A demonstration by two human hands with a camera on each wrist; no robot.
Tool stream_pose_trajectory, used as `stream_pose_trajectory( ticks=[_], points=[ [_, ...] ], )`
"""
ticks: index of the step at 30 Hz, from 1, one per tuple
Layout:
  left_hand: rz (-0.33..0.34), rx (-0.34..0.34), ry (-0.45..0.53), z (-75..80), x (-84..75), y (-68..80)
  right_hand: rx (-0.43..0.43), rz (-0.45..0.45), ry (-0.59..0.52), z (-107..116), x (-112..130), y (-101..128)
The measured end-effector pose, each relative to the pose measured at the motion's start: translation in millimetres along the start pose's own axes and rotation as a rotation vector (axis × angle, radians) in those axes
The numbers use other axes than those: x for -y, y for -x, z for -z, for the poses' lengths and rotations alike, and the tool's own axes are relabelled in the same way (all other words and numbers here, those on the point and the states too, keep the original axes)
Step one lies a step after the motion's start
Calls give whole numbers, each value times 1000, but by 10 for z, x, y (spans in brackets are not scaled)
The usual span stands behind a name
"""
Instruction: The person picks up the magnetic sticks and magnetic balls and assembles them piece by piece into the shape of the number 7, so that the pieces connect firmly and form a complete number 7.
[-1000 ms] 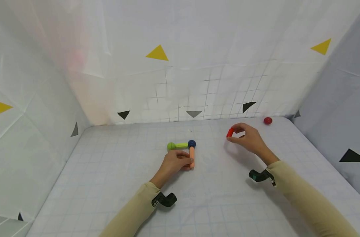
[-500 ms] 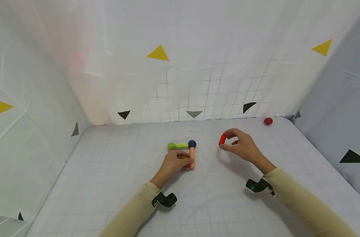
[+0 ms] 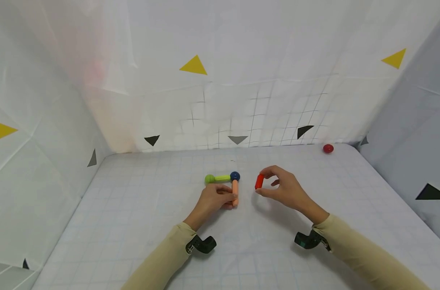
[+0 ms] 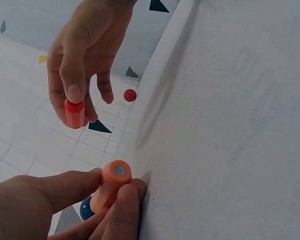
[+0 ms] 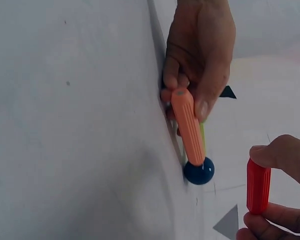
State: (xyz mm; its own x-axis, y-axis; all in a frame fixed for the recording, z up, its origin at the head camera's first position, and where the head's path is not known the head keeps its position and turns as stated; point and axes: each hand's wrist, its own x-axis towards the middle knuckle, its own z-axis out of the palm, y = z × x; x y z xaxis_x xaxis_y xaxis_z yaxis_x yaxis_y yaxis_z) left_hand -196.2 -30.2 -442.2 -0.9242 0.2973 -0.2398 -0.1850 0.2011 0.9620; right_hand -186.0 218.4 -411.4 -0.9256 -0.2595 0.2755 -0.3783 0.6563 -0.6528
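Note:
My left hand (image 3: 214, 198) pinches an orange magnetic rod (image 3: 235, 191) between thumb and fingers; a metal disc shows in its near end in the left wrist view. The rod's far end meets a dark blue ball (image 3: 235, 176). From that ball a yellow-green rod (image 3: 222, 177) runs left to a green ball (image 3: 209, 179), forming an L on the table. To the right, my right hand (image 3: 283, 189) holds a short red magnetic rod (image 3: 259, 181) by its two ends, thumb on one and fingers on the other. A gap separates the red rod from the orange one.
A red ball (image 3: 328, 148) lies at the table's back right corner. White sheeting with yellow and black triangles rises behind and at both sides of the white gridded table (image 3: 151, 249). Each wrist carries a small dark camera (image 3: 201, 244).
My right hand has moved left and toward me with the red rod, closer to the orange rod and blue ball. The left hand and the joined pieces have stayed in place.

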Motion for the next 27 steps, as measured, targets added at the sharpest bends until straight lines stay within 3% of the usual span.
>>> stream_pose_trajectory(
  ticks=[27],
  points=[
    [-24,21,45,5,11,8,118,39,-91,-340,259,209]
  ],
)
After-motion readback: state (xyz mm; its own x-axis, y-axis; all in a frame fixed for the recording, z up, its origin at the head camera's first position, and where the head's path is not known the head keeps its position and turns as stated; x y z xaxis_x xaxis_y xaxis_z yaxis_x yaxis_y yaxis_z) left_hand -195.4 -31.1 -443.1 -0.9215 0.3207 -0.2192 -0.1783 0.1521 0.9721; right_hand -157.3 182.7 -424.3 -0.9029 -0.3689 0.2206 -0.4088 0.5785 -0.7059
